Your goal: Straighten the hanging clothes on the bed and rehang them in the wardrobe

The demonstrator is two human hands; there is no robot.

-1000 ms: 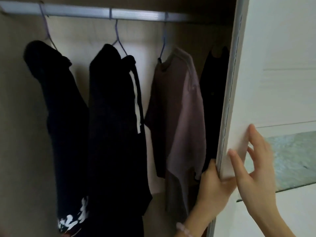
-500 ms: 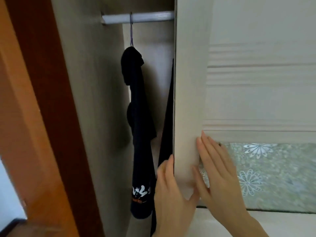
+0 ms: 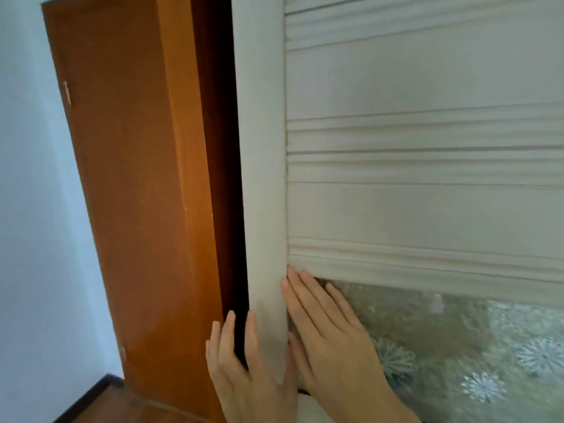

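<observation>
A pale blue wall [image 3: 30, 209] fills the left edge of the view, with a dark skirting board [image 3: 88, 398] along its foot and a strip of brown wooden floor [image 3: 128, 407] in the bottom-left corner. Right of the wall stands a tall orange-brown wooden panel [image 3: 131, 178], tilted in the wide-angle view, with a small pale metal fitting [image 3: 67, 93] near its upper left edge.

Between that panel and the white wardrobe door [image 3: 262, 148] runs a narrow dark gap [image 3: 225, 178]. It is too dark to show what hangs inside the wardrobe. The door's plain upright frame touches the gap. To the right of the frame are horizontal ribbed mouldings [image 3: 427, 138], and below them a frosted glass pane with white flower patterns [image 3: 457, 346].

The left hand [image 3: 244, 370] lies at the door's left edge near the bottom of the view. Its fingers are straight and spread, one on the white frame and the others across the dark gap, and it holds nothing.

Just beside it, the right hand [image 3: 329, 337] presses flat where the frame meets the glass pane. Its fingers are straight and together, its fingertips reach the lowest moulding, and its thumb rests against the frame. It grips nothing.
</observation>
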